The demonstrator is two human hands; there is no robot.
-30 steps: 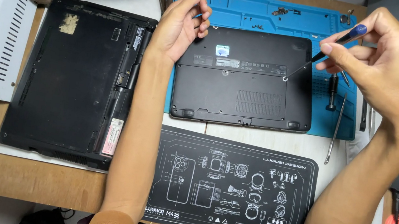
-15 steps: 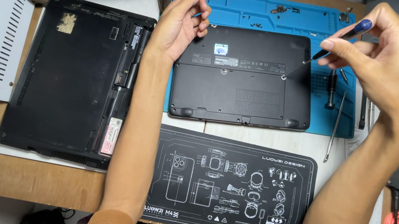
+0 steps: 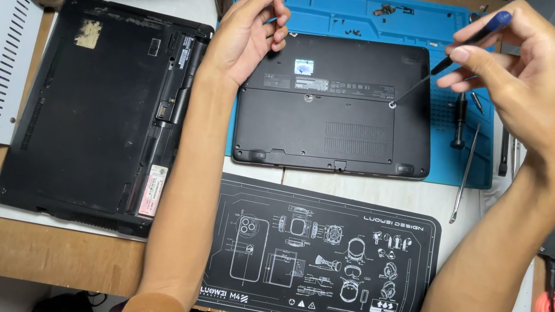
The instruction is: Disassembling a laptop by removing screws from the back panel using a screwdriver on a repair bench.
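two bare forearms, left hand [image 3: 248,36] upper centre of frame, right hand [image 3: 533,89] upper right. orange-brown sleeve cuffs at bottom edge on both arms. no rings or watch visible.

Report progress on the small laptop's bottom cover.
Done: small laptop lies bottom-up on the blue mat, loose screws beside it. In hand: right hand holds the screwdriver, tip on a cover screw; left hand rests at the edge. Left: cover not yet off.
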